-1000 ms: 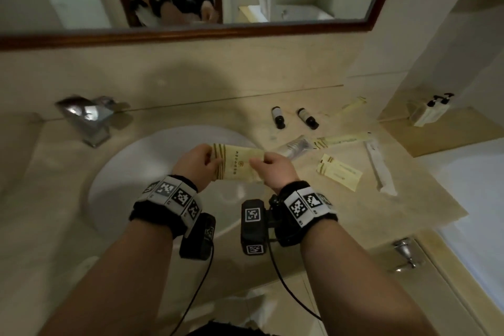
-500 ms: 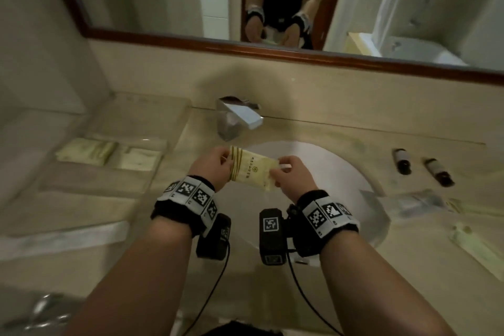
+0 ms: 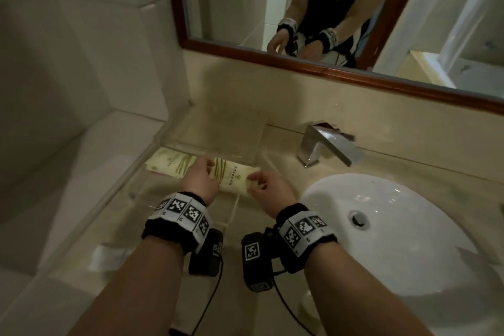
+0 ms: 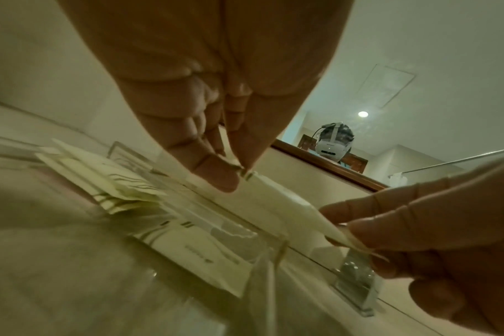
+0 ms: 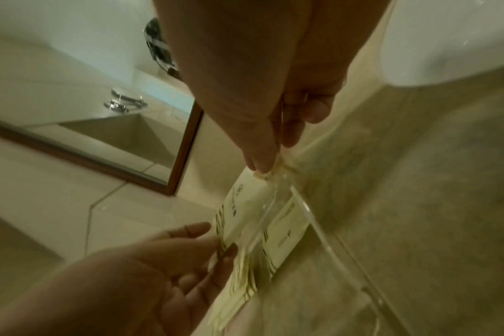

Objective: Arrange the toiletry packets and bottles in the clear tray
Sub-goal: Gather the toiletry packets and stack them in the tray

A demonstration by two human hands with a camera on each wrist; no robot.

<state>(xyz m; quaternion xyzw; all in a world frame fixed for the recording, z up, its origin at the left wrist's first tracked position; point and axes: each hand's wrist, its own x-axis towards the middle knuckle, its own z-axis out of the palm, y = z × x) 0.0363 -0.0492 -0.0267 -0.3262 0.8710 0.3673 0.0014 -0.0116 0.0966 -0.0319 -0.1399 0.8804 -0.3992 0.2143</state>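
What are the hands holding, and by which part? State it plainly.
One cream toiletry packet, stretched between both hands above the clear tray. The left hand pinches its striped end; the right hand pinches the opposite end between thumb and fingertips.

Cream packet (image 3: 235, 175), olive stripes; white basin (image 3: 395, 232); brown mirror frame (image 3: 321, 69); chequered black-white wristbands (image 3: 180, 211).

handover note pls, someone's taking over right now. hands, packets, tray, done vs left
Left hand: pinches the striped end of the cream packet.
Right hand: pinches the packet's other end.
The packet is held level over the clear tray, left of the sink; not yet let go.
Done: a stack of packets already lies in the tray, and another packet lies under the held one.
Left: set this packet down and release it. No bottles show in these views, so they probably remain to be fetched.
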